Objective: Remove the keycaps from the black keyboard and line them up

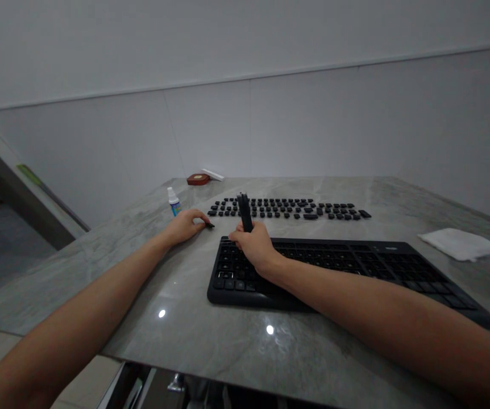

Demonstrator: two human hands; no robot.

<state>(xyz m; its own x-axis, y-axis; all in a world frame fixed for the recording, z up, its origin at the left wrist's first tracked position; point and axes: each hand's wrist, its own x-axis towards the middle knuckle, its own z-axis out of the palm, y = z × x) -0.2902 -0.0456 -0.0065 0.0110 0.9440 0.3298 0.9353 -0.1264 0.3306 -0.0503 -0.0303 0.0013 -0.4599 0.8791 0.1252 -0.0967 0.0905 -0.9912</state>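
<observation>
A black keyboard (339, 245) lies on the table with many of its keycaps off; a few remain at its lower left. My right hand (257, 245) is over the keyboard's left part, its fingers closed round a slim black tool (245, 211) that points upward. The kind of tool cannot be made out. Left of the keyboard, my left hand (187, 226) pinches a small black keycap (210, 225) at the table surface. Loose keycaps (285, 208) lie in rows behind the keyboard, several of them partly hidden by the tool.
A white spray bottle (174, 200) with a blue label stands behind my left hand. Near the wall are a reddish-brown box (198, 179) and a white flat object (213, 174). A white cloth or tissue (459, 243) lies at the right of the grey marbled table (151, 341).
</observation>
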